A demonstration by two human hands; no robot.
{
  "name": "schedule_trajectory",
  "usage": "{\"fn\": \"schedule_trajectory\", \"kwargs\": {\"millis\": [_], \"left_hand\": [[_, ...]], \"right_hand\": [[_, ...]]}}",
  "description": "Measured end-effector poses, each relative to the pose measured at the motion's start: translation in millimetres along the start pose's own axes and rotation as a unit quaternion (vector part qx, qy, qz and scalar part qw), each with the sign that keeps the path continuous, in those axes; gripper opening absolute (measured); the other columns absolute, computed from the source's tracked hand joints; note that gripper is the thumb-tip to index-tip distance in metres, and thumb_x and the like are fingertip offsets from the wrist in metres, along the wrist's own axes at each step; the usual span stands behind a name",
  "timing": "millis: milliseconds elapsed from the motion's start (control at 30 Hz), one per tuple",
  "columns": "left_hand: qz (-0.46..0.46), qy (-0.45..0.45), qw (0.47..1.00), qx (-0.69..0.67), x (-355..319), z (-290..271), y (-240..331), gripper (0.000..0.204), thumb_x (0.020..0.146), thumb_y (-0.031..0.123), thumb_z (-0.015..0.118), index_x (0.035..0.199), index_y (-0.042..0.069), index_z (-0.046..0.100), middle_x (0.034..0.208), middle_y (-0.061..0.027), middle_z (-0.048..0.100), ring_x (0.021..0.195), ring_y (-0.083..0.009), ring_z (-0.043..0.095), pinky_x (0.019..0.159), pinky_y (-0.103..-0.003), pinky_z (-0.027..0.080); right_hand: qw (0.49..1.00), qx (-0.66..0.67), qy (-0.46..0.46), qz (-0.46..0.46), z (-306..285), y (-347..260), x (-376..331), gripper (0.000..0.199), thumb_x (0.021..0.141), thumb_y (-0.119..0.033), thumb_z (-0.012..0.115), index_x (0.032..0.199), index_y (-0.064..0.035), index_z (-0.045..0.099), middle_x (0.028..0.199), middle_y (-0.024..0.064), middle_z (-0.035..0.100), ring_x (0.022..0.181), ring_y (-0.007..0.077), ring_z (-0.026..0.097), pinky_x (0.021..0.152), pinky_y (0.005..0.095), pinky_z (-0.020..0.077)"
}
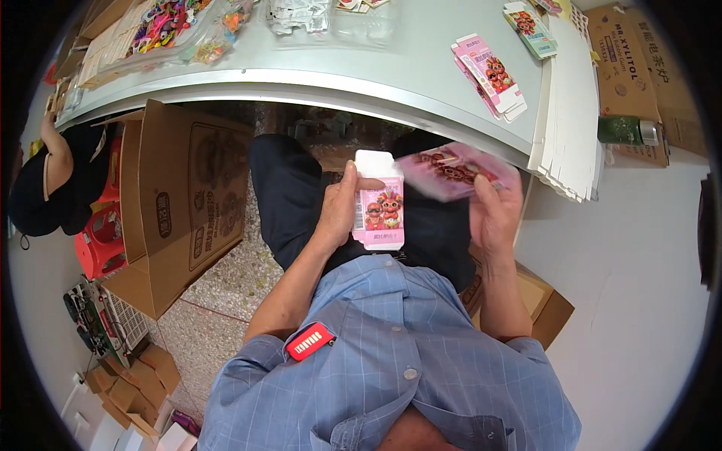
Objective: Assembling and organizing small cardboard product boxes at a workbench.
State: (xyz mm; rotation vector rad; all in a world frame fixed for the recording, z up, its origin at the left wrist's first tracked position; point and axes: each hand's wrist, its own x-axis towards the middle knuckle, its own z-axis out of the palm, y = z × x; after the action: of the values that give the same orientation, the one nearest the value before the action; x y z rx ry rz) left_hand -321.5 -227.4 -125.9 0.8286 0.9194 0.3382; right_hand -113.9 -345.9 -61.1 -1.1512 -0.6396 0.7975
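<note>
My left hand (pixel 338 210) is closed round a pink small carton (pixel 383 210) with cartoon figures on its front and a white flap up at the top. The thumb lies across its upper front, and the carton is upright above my lap. To its right, my right hand (pixel 496 214) pinches a pink printed packet (pixel 451 171) between thumb and fingers. This packet is tilted and smeared by motion, so I cannot tell whether it is a pouch or a flat carton. Its left end is close to the carton's top flap.
Pink flat cartons (pixel 490 75) and a green carton (pixel 530 30) lie on the table (pixel 301 83). Further left is a clear bin of colourful small toys (pixel 162 26). White card strips (pixel 568 128) stand at the right edge. A large cardboard box (pixel 184 195) and red stool (pixel 101 244) stand left.
</note>
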Motion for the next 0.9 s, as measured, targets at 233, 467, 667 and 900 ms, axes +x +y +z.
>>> {"fn": "schedule_trajectory", "kwargs": {"millis": [233,467,667,900], "left_hand": [[-0.073,-0.177,0.974,-0.118,-15,5,17,0.057,0.101,0.048,0.052,0.125,-0.002,0.062,0.111,-0.0124,0.069,0.098,-0.0182,0.068,0.085,-0.031,0.056],[-0.032,-0.120,0.989,-0.083,-17,1,1,0.033,0.096,0.019,0.067,0.121,-0.002,0.064,0.109,-0.0105,0.070,0.094,-0.0144,0.068,0.080,-0.028,0.056],[0.022,-0.089,0.996,-0.004,-12,10,7,0.029,0.095,0.017,0.069,0.116,-0.003,0.066,0.103,-0.0100,0.072,0.088,-0.0138,0.069,0.076,-0.028,0.057],[-0.001,-0.067,0.997,-0.036,-3,8,5,0.033,0.101,0.025,0.061,0.116,-0.003,0.065,0.102,-0.0070,0.072,0.086,-0.0094,0.067,0.075,-0.026,0.056]], "right_hand": [[0.807,-0.368,-0.391,-0.247,20,16,-26,0.044,0.061,0.008,0.066,0.100,-0.0119,0.062,0.114,0.0028,0.065,0.117,0.0280,0.061,0.110,0.0520,0.0369],[0.833,-0.355,-0.407,-0.120,23,-10,-26,0.044,0.073,-0.010,0.075,0.115,-0.0113,0.061,0.134,0.0095,0.055,0.130,0.0340,0.050,0.116,0.0569,0.0222],[0.971,-0.190,-0.023,0.143,11,24,-22,0.038,0.092,-0.013,0.071,0.124,-0.0005,0.056,0.109,0.0072,0.065,0.094,0.0102,0.060,0.083,0.0243,0.0486],[0.957,-0.097,-0.007,0.274,15,56,-4,0.035,0.092,-0.016,0.072,0.120,-0.0022,0.056,0.087,0.0004,0.066,0.071,0.0042,0.057,0.055,0.0190,0.0406]]}}
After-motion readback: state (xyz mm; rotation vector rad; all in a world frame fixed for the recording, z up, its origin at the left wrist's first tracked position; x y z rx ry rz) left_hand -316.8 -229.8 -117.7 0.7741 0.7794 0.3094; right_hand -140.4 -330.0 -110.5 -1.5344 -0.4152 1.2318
